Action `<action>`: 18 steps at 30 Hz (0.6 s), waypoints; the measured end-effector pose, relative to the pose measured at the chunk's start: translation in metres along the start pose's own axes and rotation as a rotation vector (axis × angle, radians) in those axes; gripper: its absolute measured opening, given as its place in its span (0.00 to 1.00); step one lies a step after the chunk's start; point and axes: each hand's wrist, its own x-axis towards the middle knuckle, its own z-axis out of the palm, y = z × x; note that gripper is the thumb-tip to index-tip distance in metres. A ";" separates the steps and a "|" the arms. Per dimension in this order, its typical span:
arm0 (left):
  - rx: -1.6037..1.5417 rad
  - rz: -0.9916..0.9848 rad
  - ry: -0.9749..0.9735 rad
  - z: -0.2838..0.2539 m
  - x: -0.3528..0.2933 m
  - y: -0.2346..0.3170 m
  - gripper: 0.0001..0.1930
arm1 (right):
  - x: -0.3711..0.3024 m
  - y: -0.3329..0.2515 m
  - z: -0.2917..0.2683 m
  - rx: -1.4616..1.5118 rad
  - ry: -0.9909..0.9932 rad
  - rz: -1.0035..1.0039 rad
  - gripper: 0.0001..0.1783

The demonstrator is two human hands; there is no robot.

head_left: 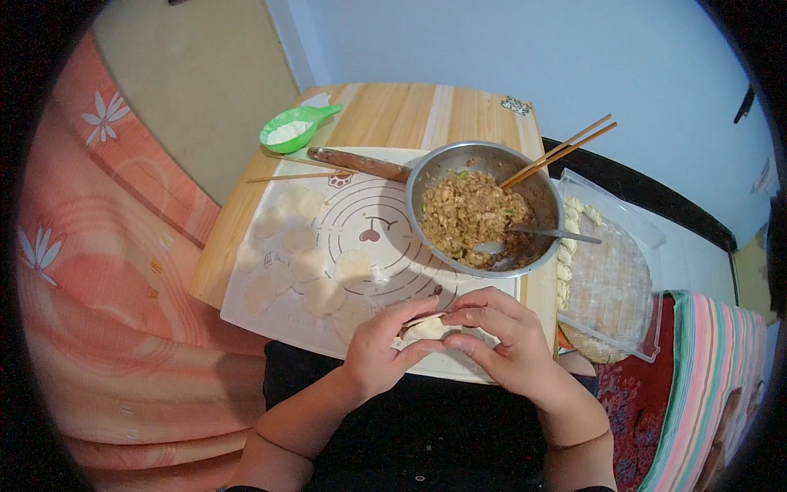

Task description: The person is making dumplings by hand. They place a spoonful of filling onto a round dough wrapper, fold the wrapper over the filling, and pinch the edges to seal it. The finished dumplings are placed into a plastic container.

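1. Setting: a pale blue wall (492,49) stood behind the wooden table (410,111) at which I worked, and a white printed mat (262,321) covered much of its top.
2. Hands: my left hand (377,348) and right hand (516,346) met above the near edge of the mat, fingers curled and thumbs pressed inward, both gripping a single piece.
3. Workpiece: this was a pale dough dumpling (425,330), pinched between my fingertips and thumbs; my fingers hid part of it, so I could not tell whether its rim was fully sealed.
4. Wrappers: flat dough rounds (324,297) lay on the left part of the mat, several overlapping.
5. Vessel: beyond my right hand sat a steel bowl (543,197) of brown minced filling (463,209) flecked with green. A metal spoon (566,234) rested across its right side, and wooden chopsticks (567,152) slanted out over its far right rim.
6. Rod: a brown wooden rod (361,162) met the bowl's left side; I could not tell whether the two were joined.
7. Scoop: a green scoop (326,111) holding white powder lay at the table's far left.
8. Right margin: a clear plastic tray (652,332) carried shaped dumplings (565,256) along its left side, near a striped cloth (707,369).
9. Left margin: salmon-pink fabric (106,328) with white flowers hung in folds.
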 end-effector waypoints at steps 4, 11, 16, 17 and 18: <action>0.194 0.089 -0.024 -0.003 0.005 0.007 0.28 | -0.002 -0.001 0.002 0.057 0.000 0.110 0.10; 0.220 0.158 -0.074 -0.004 0.007 0.002 0.25 | -0.003 -0.001 0.002 0.079 -0.014 0.120 0.07; 0.194 0.170 -0.084 -0.004 0.007 0.002 0.24 | -0.001 -0.004 0.002 0.119 0.020 0.118 0.07; 0.193 0.173 -0.082 -0.004 0.008 0.002 0.24 | -0.001 -0.005 0.001 0.127 0.020 0.140 0.07; 0.193 0.176 -0.079 -0.004 0.009 0.004 0.23 | -0.001 -0.005 0.002 0.136 0.021 0.161 0.07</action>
